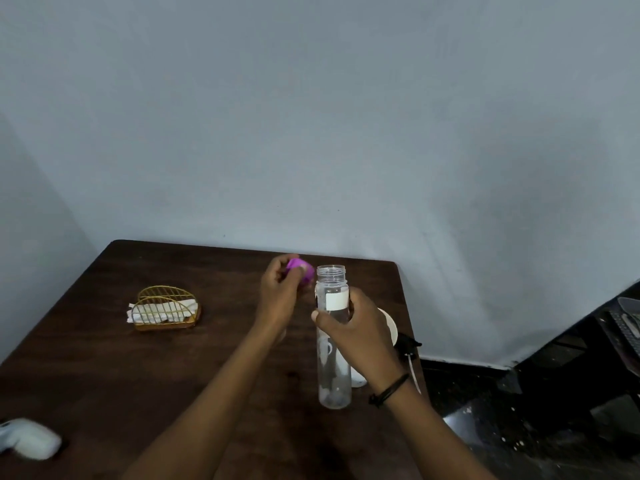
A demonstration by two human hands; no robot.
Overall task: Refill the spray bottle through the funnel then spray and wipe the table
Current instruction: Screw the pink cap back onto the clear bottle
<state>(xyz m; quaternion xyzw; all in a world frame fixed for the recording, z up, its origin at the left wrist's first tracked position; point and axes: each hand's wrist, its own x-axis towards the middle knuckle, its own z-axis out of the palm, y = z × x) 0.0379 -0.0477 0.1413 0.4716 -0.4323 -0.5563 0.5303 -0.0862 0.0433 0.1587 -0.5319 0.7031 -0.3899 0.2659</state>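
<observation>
A tall clear bottle (333, 341) stands upright on the dark wooden table (138, 375), mouth uncapped, a white label on its upper part. The right hand (360, 327) wraps its fingers round the bottle just below the label; a dark band circles that wrist. The left hand (280, 292), just left of the bottle's mouth, pinches a purple cap (300, 270) in its fingertips. Directly right of the bottle, partly hidden behind the right hand, lies a white funnel (389, 327); beyond it, near the table edge, a black spray head (408, 344) with its dip tube. Well left of the bottle sits a gold wire napkin holder (166, 308) with white napkins. A blurred white object (29, 438) lies at the table's near left corner.
</observation>
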